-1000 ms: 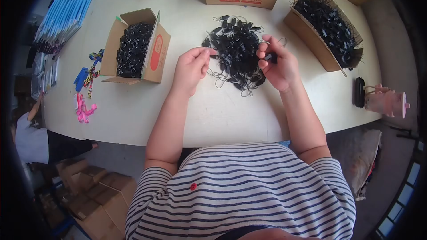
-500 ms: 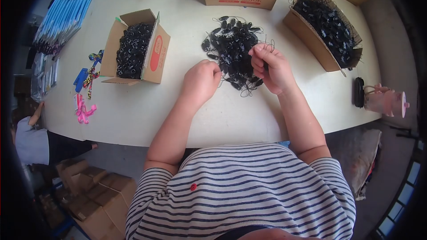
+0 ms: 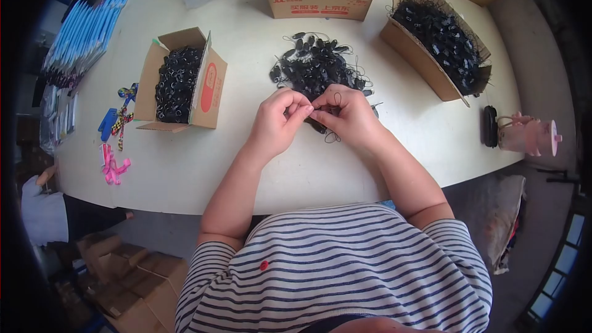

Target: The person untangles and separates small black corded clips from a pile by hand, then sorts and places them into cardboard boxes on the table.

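Note:
A loose pile of small black pieces with thin cord loops [image 3: 317, 65] lies on the pale table. At its near edge my left hand [image 3: 279, 122] and my right hand [image 3: 348, 117] meet, fingertips pinched together. Thin black cord loops stick out above the fingers of my right hand. What my left fingertips pinch is too small to make out. An open carton of black pieces with metal rings [image 3: 208, 95] stands to the left, and another carton holding black corded pieces [image 3: 410, 50] to the right.
A larger open carton [image 3: 320, 5] stands behind the pile. Blue-edged packets [image 3: 92, 21], a blue object [image 3: 108, 124] and a pink ribbon [image 3: 112, 166] lie at the left. A black case [image 3: 490, 126] and a pink cup [image 3: 524, 135] are at the right. Another person [image 3: 46, 213] is far left.
My two hands have come together in front of the pile; a second ago they were apart on either side. The view has shifted slightly.

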Tool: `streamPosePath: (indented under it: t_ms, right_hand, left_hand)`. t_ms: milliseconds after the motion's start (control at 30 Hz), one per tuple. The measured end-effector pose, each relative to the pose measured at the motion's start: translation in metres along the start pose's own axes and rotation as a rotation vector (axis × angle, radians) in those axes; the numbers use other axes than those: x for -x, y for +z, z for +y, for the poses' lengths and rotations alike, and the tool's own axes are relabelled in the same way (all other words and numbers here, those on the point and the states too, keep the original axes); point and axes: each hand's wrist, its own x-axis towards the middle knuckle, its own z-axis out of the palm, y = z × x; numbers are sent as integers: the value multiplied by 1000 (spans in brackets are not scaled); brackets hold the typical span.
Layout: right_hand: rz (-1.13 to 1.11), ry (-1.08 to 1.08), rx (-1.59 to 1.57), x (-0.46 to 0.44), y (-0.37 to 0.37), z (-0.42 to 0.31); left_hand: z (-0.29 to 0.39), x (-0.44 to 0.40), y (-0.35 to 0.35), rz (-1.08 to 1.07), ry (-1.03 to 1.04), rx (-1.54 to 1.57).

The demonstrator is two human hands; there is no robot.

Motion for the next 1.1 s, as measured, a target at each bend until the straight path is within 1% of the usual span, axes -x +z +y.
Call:
streamPosePath:
  t_ms: [33, 100, 133, 200, 300, 433, 533, 633, 733, 833, 933, 1033, 1100]
  right_hand:
    - [2, 79, -69, 1, 0, -3]
    - [5, 238, -208, 1, -3, -12]
    - [19, 235, -296, 0, -3, -6]
    - [48, 227, -472, -3, -2, 7]
    - [53, 274, -595, -4, -6, 2]
    - [39, 245, -521, -4, -5, 7]
    - [53, 221, -527, -3, -3, 8]
    - [69, 215, -569, -4, -2, 9]
    - [88, 203, -593, -4, -1, 10]
    - [74, 201, -594, -4, -1, 11]
    - [49, 195, -568, -4, -1, 12]
    - [52, 195, -547, -3, -2, 8]
    - [66, 181, -550, -2, -1, 7]
  left_hand:
    - [-1, 0, 1, 8, 16, -17]
    - [-4, -1, 4, 103, -45, 127]
    - [-5, -1, 5, 149, -77, 197]
    - [-8, -1, 2, 83, -122, 247]
    - [-9, 1, 3, -21, -174, 262]
    - [-14, 2, 3, -106, -259, 333]
    - [-10, 1, 5, -75, -273, 475]
    - [-9, 0, 7, -31, -184, 392]
    - [-13, 1, 5, -98, -232, 360]
    - [-7, 0, 6, -86, -299, 434]
    - [-1, 0, 8, -69, -288, 562]
    - [-4, 1, 6, -136, -329, 546]
    - [-3, 1, 5, -139, -373, 595]
